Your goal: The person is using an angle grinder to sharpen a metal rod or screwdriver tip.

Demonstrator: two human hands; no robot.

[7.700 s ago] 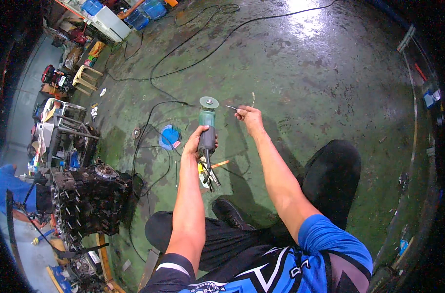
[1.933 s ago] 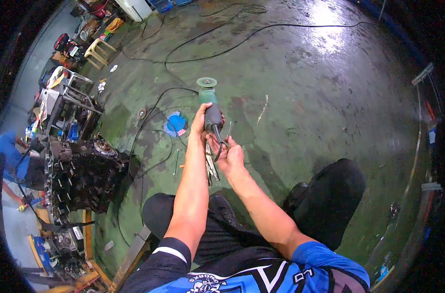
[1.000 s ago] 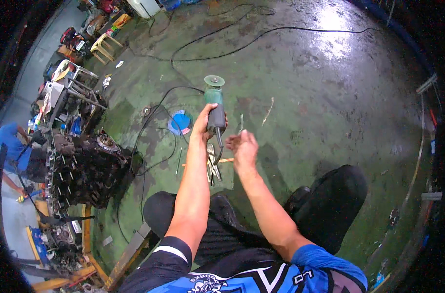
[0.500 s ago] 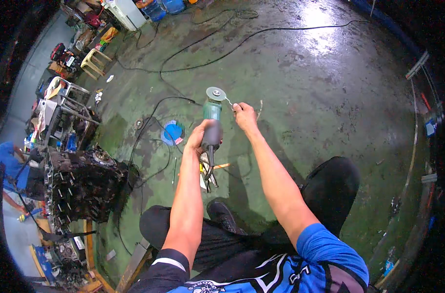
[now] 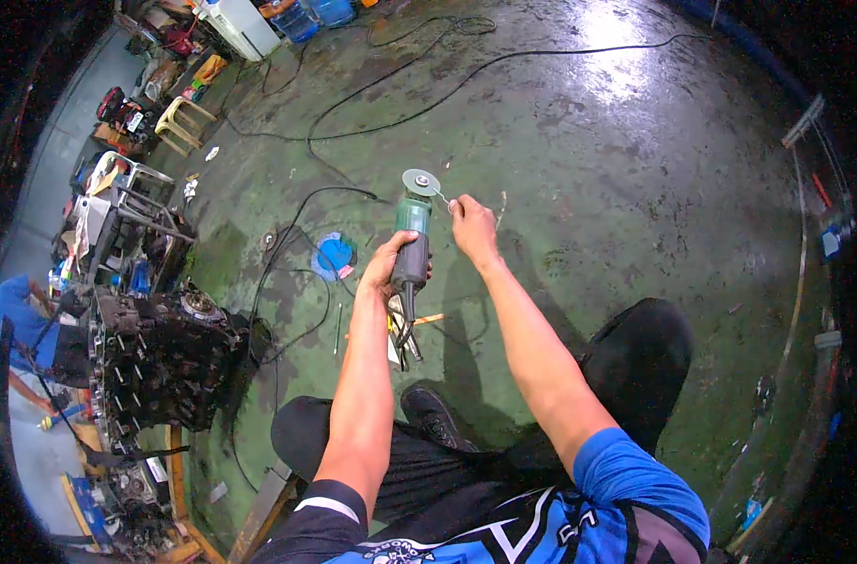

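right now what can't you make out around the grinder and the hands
- Thin tool in the right hand, head view: too small to identify; its tip meets the disc.
- Grinder grip: covered by the left hand.
- Tools on the floor: partly behind the grinder's cable end, too small to name.
- Engine block: dark, detail lost.

Dark engine block (image 5: 161, 362); black cables (image 5: 372, 103), blue round container (image 5: 333, 256), plastic stool (image 5: 182, 122)

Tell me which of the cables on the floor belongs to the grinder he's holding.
The short black cable hanging from the rear of the angle grinder in the left hand; the other black cables lie farther off.
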